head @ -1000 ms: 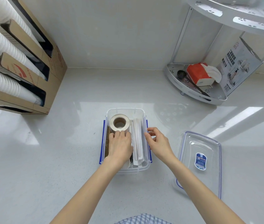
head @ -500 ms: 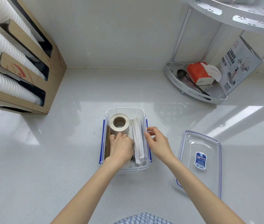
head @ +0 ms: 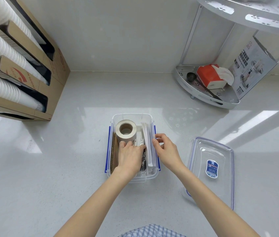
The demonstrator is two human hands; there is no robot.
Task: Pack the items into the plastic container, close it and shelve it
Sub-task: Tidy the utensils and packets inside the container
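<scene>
The clear plastic container [head: 132, 117] sits open on the white counter [head: 49, 168], right in front of the person. Inside it are a roll of tape [head: 126, 132], brown cardboard [head: 113, 154] along the left wall, and white paper packets [head: 148, 146] on the right. The left hand [head: 130, 156] reaches in with fingers flat, pressing the things down. The right hand [head: 166, 149] pinches the container's right wall. The lid [head: 210, 166] lies near on the right.
</scene>
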